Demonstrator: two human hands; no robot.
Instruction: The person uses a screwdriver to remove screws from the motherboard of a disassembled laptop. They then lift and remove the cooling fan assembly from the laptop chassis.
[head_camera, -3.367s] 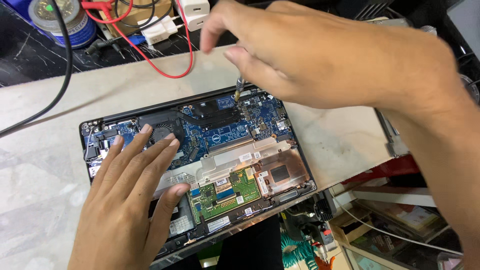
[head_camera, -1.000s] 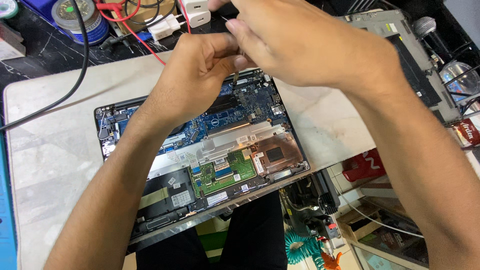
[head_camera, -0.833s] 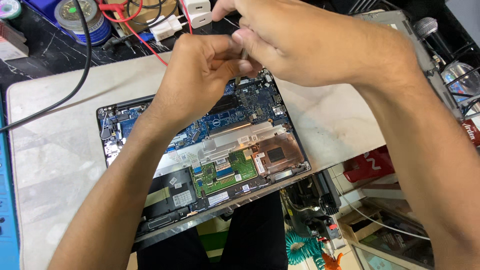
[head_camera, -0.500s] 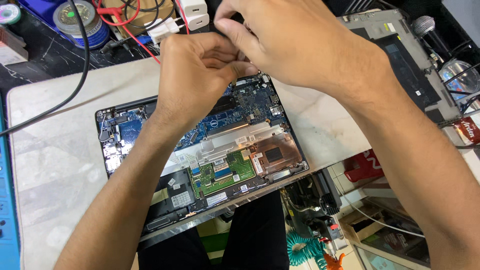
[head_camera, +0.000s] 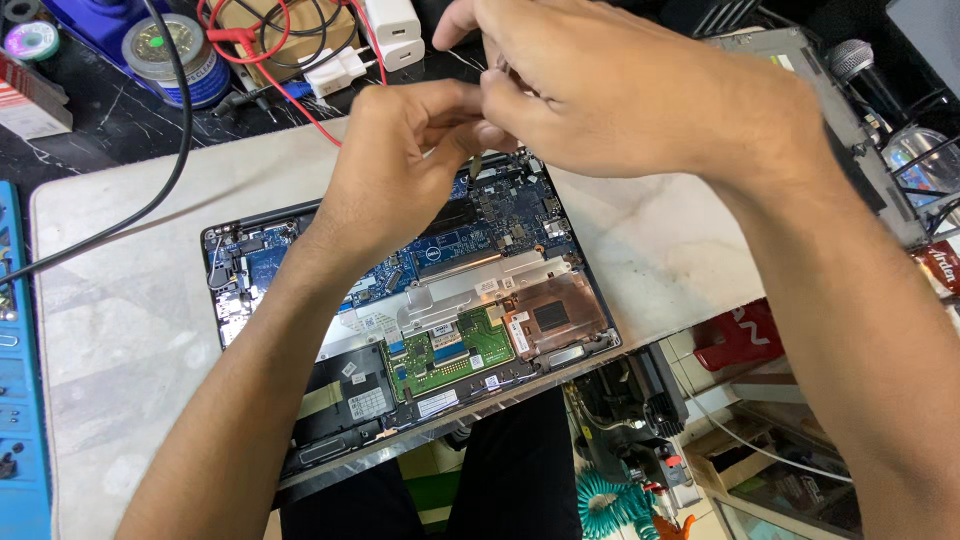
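Note:
An opened laptop (head_camera: 450, 300) lies bottom-up on a pale marble slab (head_camera: 120, 300), showing its blue board, green board and copper heat plate. Both hands hover over its far edge. My right hand (head_camera: 620, 90) comes in from the right and pinches a thin metal tool (head_camera: 475, 162), whose dark tip points down at the board. My left hand (head_camera: 400, 170) reaches across the laptop, and its fingertips close on the same tool right under the right fingers. The fingers hide most of the tool.
Behind the slab lie a solder spool (head_camera: 160, 50), red and black leads (head_camera: 270, 60) and white chargers (head_camera: 390, 25). A blue mat (head_camera: 20, 400) edges the left side. A grey laptop cover (head_camera: 800, 70) lies at the right. Below the slab's near edge are a red packet (head_camera: 740, 335) and a teal coiled cable (head_camera: 610, 500).
My left hand has lifted off the laptop's middle and joined the right hand over the far edge. In the last second the two hands have hardly shifted.

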